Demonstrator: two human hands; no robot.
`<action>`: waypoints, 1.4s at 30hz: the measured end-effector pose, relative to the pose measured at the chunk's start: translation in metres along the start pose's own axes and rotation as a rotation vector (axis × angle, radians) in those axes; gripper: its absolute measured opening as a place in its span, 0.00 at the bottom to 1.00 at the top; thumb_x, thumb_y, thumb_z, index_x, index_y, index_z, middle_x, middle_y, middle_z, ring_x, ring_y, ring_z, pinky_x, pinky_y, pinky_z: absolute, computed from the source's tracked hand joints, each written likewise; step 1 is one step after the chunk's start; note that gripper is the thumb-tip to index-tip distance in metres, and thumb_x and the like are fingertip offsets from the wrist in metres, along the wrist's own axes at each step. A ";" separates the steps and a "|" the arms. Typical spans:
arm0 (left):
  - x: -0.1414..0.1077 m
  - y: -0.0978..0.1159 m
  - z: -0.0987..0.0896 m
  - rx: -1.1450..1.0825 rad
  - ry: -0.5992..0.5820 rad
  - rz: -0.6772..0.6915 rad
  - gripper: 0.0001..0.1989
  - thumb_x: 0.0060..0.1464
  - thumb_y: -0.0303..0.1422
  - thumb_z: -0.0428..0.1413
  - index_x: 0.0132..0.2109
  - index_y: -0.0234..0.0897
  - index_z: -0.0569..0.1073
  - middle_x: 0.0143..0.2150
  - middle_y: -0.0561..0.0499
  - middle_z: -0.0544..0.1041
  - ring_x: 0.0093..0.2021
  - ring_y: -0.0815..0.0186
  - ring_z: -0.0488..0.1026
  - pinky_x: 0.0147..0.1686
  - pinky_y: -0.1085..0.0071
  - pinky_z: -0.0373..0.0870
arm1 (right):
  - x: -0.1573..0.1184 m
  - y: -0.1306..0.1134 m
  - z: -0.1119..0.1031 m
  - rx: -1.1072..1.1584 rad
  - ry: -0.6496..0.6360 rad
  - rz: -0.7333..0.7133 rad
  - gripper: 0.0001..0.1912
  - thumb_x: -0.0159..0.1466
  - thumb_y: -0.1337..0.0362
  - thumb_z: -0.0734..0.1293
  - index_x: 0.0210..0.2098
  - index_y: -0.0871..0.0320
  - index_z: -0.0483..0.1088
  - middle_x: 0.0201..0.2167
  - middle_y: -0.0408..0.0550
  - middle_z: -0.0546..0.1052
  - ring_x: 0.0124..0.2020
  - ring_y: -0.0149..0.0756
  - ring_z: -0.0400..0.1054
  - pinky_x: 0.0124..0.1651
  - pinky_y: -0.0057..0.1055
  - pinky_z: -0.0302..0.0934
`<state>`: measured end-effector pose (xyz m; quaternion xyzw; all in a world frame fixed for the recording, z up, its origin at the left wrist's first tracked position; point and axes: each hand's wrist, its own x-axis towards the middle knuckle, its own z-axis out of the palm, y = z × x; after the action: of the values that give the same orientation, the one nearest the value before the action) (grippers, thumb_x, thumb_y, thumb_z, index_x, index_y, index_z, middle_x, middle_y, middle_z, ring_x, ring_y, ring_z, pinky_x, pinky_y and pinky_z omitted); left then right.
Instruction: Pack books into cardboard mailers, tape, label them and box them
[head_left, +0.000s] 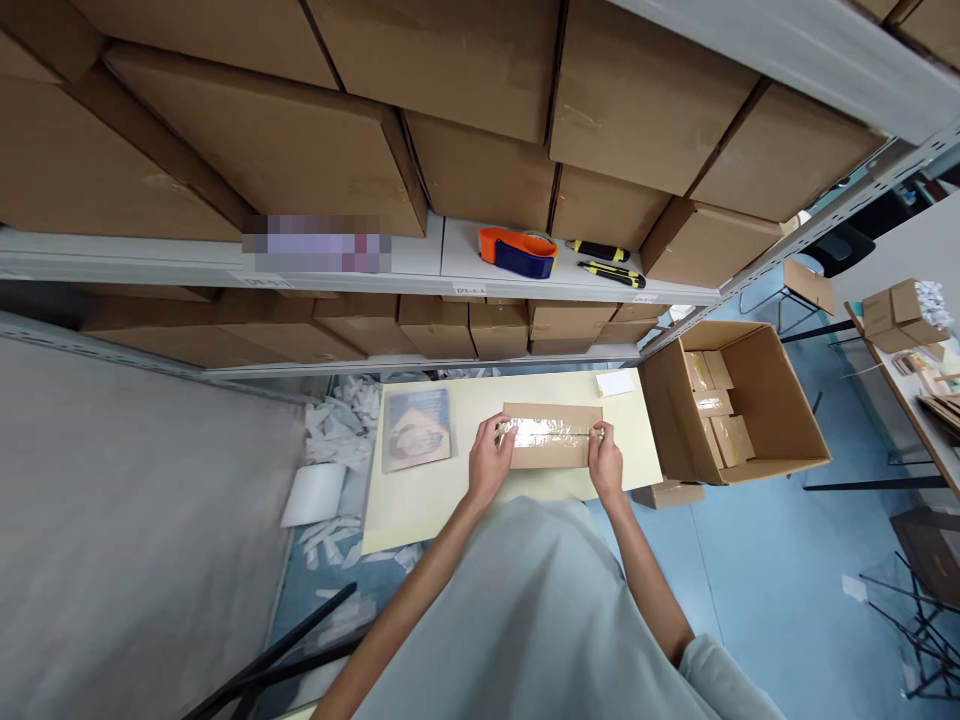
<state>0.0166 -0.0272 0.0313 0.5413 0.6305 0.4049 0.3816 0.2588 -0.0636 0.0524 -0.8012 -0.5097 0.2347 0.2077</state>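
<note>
A flat cardboard box [551, 453] lies in front of me on the pale yellow tabletop [420, 500], with shiny clear tape along its middle seam. My left hand [490, 460] grips the box's left end, thumb on top near the tape. At the opposite end, my right hand [605, 459] has its fingers closed on the box edge where the tape reaches it. The undersides of the fingers are hidden. Left of the box is a flat printed picture in a clear sleeve [417, 428]. A small white card [615, 382] rests at the table's back right corner.
A large open carton [780, 425] with several small boxes stands right of the table. The shelf [420, 258] ahead holds cartons, an orange and blue tape dispenser [517, 252] and yellow-black utility knives [600, 250]. Paper scraps [337, 420] litter the floor at left.
</note>
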 end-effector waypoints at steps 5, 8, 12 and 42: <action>0.006 -0.017 0.010 0.037 0.033 0.028 0.14 0.70 0.44 0.51 0.54 0.44 0.71 0.56 0.42 0.78 0.59 0.52 0.76 0.58 0.56 0.74 | 0.016 0.001 0.014 -0.082 -0.004 -0.035 0.21 0.79 0.52 0.52 0.60 0.54 0.66 0.49 0.53 0.83 0.33 0.44 0.76 0.37 0.32 0.59; 0.014 -0.018 0.011 0.043 0.032 0.028 0.13 0.69 0.44 0.51 0.53 0.44 0.71 0.56 0.42 0.78 0.59 0.52 0.77 0.59 0.55 0.73 | 0.021 -0.005 0.012 -0.107 -0.034 -0.054 0.20 0.78 0.54 0.53 0.59 0.54 0.66 0.52 0.54 0.82 0.34 0.44 0.76 0.37 0.33 0.59; 0.025 0.010 -0.004 0.056 0.048 0.018 0.12 0.69 0.43 0.52 0.53 0.44 0.73 0.54 0.43 0.80 0.57 0.52 0.78 0.57 0.56 0.74 | 0.019 -0.030 -0.008 -0.122 -0.050 -0.049 0.20 0.79 0.55 0.52 0.59 0.56 0.67 0.46 0.54 0.83 0.33 0.45 0.76 0.37 0.33 0.58; 0.021 -0.048 0.012 0.257 -0.079 0.109 0.15 0.70 0.45 0.54 0.54 0.42 0.77 0.71 0.36 0.65 0.75 0.45 0.61 0.71 0.45 0.64 | 0.040 0.008 0.019 -0.250 -0.049 -0.312 0.22 0.80 0.52 0.53 0.48 0.57 0.74 0.76 0.67 0.59 0.71 0.56 0.63 0.63 0.51 0.66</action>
<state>0.0068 -0.0099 -0.0185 0.6345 0.6314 0.3193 0.3110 0.2679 -0.0286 0.0260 -0.7260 -0.6579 0.1537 0.1279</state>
